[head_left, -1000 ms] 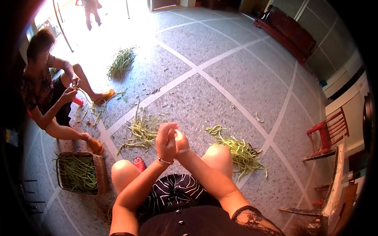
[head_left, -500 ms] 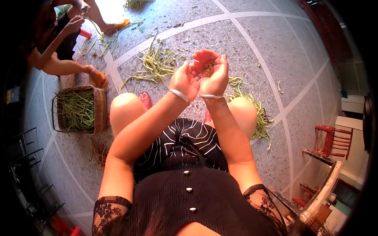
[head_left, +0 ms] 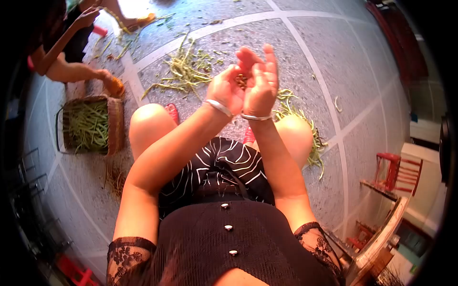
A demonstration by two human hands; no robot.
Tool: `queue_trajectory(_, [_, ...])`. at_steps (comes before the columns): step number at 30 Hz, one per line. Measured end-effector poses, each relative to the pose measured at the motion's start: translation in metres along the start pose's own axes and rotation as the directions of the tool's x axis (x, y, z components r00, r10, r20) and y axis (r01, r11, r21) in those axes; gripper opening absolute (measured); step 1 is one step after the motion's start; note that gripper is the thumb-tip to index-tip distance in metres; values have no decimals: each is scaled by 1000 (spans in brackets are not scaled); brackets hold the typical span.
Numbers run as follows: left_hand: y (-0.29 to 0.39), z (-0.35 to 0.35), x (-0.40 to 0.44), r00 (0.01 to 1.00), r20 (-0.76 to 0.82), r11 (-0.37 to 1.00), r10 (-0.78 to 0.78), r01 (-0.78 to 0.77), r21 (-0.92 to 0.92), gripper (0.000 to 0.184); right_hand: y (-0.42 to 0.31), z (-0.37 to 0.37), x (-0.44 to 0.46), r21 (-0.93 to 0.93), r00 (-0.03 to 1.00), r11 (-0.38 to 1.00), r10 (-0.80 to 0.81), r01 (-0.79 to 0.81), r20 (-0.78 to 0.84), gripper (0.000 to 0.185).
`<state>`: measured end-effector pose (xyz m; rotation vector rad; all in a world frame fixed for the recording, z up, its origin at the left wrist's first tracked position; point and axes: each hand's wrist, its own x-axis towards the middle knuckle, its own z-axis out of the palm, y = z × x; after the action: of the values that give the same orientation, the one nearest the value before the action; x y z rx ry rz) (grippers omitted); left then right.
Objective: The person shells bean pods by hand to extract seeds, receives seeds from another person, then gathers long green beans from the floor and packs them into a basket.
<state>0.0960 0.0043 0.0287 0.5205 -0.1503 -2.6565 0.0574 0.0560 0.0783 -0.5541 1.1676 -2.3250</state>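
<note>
My left hand (head_left: 225, 89) is cupped with its palm up over the floor in front of my knees. A small pile of brownish bean seeds (head_left: 241, 81) lies in the hollow between my palms, against the left one. My right hand (head_left: 261, 93) is pressed beside it and tilted inward, its fingers stretched out past the seeds. Part of the pile is hidden behind the right hand. Beyond my hands, a heap of long green beans (head_left: 188, 74) is spread on the floor. More long beans (head_left: 312, 136) lie by my right knee.
A woven basket (head_left: 116, 126) full of long beans stands left of my left knee. Another person (head_left: 71, 71) sits at upper left, a hand holding long beans. A red chair (head_left: 396, 171) and a worn wooden frame (head_left: 381, 238) stand at right. Bean scraps litter the tiled floor.
My right hand has tipped inward toward the left one, its fingers straightening. The seeds that lay in the right palm now show beside the left palm. The view has shifted slightly.
</note>
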Motion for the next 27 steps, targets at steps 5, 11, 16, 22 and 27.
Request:
queue_trajectory(5, [2, 10, -10, 990, 124, 993, -70, 81, -81, 23, 9, -9, -4, -234, 987, 963, -111, 136, 117, 39])
queue_trajectory(11, [5, 11, -6, 970, 181, 982, -164, 178, -62, 24, 12, -6, -6, -550, 927, 750, -340, 367, 155, 34])
queue_trajectory(16, [7, 9, -4, 960, 191, 976, -207, 215, -22, 25, 4, -7, -7, -640, 898, 646, -401, 416, 180, 46])
queue_trajectory(22, [11, 6, 1, 949, 201, 970, -241, 237, 44, 26, -1, -8, -8, -608, 875, 673, -479, 422, 77, 32])
queue_trajectory(27, [24, -14, 4, 999, 40, 951, -37, 23, 309, 29, 28, -16, -2, -654, 801, 702, -547, 280, -244, 23])
